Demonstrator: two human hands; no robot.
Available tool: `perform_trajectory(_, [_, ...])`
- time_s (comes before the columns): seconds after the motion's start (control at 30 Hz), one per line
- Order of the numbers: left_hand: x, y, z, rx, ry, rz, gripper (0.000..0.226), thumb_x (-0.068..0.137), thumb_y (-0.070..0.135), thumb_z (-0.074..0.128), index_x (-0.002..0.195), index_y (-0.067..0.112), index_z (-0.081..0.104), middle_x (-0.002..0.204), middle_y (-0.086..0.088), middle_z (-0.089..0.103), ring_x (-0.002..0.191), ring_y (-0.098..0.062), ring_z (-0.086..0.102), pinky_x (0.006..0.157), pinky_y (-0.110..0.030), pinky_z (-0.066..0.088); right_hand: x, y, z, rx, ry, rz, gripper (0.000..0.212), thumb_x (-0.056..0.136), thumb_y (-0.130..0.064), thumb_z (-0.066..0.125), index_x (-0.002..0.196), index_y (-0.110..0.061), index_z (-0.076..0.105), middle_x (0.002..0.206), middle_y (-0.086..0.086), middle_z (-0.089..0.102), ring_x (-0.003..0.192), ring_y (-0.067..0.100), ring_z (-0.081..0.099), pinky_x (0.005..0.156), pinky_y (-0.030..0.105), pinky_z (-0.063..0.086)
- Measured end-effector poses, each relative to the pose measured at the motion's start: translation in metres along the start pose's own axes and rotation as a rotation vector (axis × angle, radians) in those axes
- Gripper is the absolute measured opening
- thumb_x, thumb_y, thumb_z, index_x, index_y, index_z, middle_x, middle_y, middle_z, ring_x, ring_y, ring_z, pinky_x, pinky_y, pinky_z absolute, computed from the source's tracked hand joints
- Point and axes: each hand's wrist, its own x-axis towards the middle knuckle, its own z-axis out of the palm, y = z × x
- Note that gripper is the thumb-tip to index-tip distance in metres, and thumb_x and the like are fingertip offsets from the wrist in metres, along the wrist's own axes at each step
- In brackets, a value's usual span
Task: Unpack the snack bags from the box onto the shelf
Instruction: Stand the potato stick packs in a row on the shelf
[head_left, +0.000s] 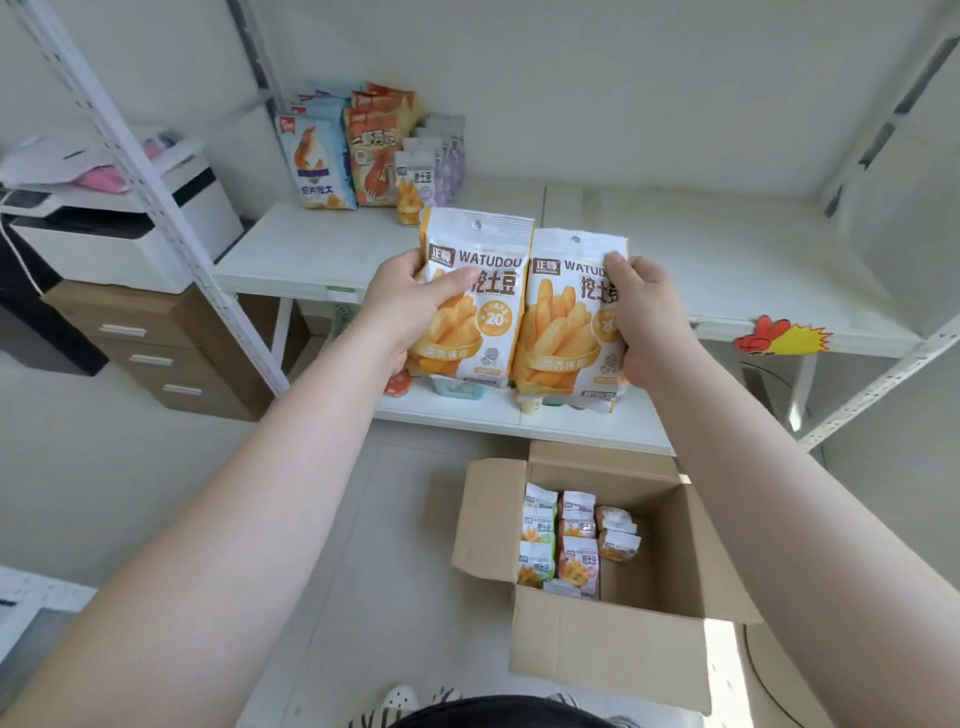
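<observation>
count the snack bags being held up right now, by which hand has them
Left hand: 1 orange WATUDOU bag
Right hand: 1 orange WATUDOU bag
Total: 2 bags held

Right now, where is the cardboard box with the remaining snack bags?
In the head view, the cardboard box stands open on the floor, lower right of centre, below the right forearm and in front of the white shelf.
</observation>
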Motion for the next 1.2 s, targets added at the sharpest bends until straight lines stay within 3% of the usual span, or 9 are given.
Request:
perform_trajectory(0.17, [0.018,-0.022,-0.095,-0.09,0.047,-0.073,0.017,0.086,0.036,0.07,0.101,0.027,0.065,0.097,0.011,0.074,0.092,-0.01,0.071,0.083,-0.032,0.056,0.001,-0.002,0.102,-0.02,0.026,-0.012,0.024,0.1,-0.039,0.045,0.089,-0.018,0.051,0.091,0.008,0.058,0.079,0.023,0.056,0.072,0.039,0.045])
perform_trajectory(0.37, [0.043,-0.035,-0.166,-0.078,-0.125,-0.096,0.063,0.064,0.018,0.087,0.12,0.019,0.058,0.106,0.004,0.073,0.096,-0.014,0.071,0.082,-0.036,0.056,0.011,0.003,0.184,-0.121,0.007,-0.015,0.024,0.102,-0.036,0.043,0.09,-0.016,0.049,0.082,0.003,0.053,0.073,0.02,0.051,0.066,0.03,0.043])
perform_trajectory(0.47, [0.062,-0.044,-0.186,-0.111,-0.186,-0.137,0.081,0.051,0.016,0.088,0.124,0.016,0.055,0.107,-0.001,0.073,0.094,-0.019,0.072,0.077,-0.045,0.057,0.024,0.002,0.202,-0.109,-0.077,0.08,0.025,0.097,-0.037,0.05,0.105,-0.014,0.056,0.094,0.005,0.065,0.08,0.023,0.063,0.08,0.04,0.054])
perform_trajectory(0.57, [0.088,-0.051,-0.193,-0.103,-0.114,-0.132,0.071,0.058,0.007,0.087,0.122,0.015,0.057,0.106,-0.002,0.073,0.094,-0.017,0.071,0.079,-0.037,0.056,0.044,0.003,0.209,0.011,-0.326,0.123,0.043,0.085,-0.019,0.065,0.125,-0.011,0.052,0.11,0.01,0.071,0.089,0.027,0.072,0.081,0.045,0.058])
perform_trajectory(0.7, [0.135,-0.053,-0.196,-0.102,-0.095,-0.136,0.062,0.064,0.003,0.084,0.119,0.015,0.059,0.104,0.001,0.073,0.096,-0.014,0.07,0.084,-0.032,0.054,0.09,0.004,0.209,-0.012,-0.611,0.061,0.072,0.07,0.005,0.07,0.136,-0.008,0.043,0.114,0.011,0.069,0.099,0.026,0.071,0.077,0.039,0.059])
perform_trajectory(0.8, [0.176,-0.052,-0.192,-0.089,-0.079,-0.129,0.063,0.064,0.005,0.085,0.12,0.015,0.059,0.106,0.002,0.073,0.098,-0.013,0.069,0.085,-0.03,0.053,0.131,0.005,0.217,0.007,-0.589,0.067,0.07,0.069,0.006,0.076,0.133,-0.003,0.048,0.116,0.013,0.069,0.099,0.025,0.07,0.079,0.037,0.059])
perform_trajectory(1.0, [0.252,-0.054,-0.176,-0.068,-0.054,-0.15,0.071,0.057,0.016,0.091,0.12,0.019,0.058,0.107,0.005,0.072,0.1,-0.013,0.069,0.088,-0.034,0.053,0.199,0.011,0.232,-0.086,-0.44,0.032,0.026,0.09,-0.013,0.067,0.115,-0.015,0.061,0.108,0.004,0.073,0.094,0.019,0.073,0.079,0.033,0.06])
perform_trajectory(1.1, [0.284,-0.057,-0.165,-0.07,-0.043,-0.15,0.068,0.06,0.013,0.09,0.12,0.019,0.058,0.108,0.004,0.072,0.099,-0.014,0.068,0.086,-0.033,0.054,0.226,0.013,0.233,-0.196,-0.445,0.032,0.024,0.091,-0.026,0.067,0.113,-0.028,0.059,0.102,-0.009,0.074,0.092,0.012,0.072,0.073,0.027,0.058])
perform_trajectory(1.2, [0.317,-0.062,-0.151,-0.065,-0.098,-0.145,0.065,0.063,0.009,0.087,0.12,0.019,0.057,0.108,0.004,0.072,0.099,-0.013,0.068,0.086,-0.033,0.054,0.253,0.017,0.225,-0.234,-0.523,0.109,0.05,0.082,-0.021,0.076,0.125,-0.027,0.053,0.109,-0.006,0.073,0.097,0.014,0.072,0.073,0.035,0.06])
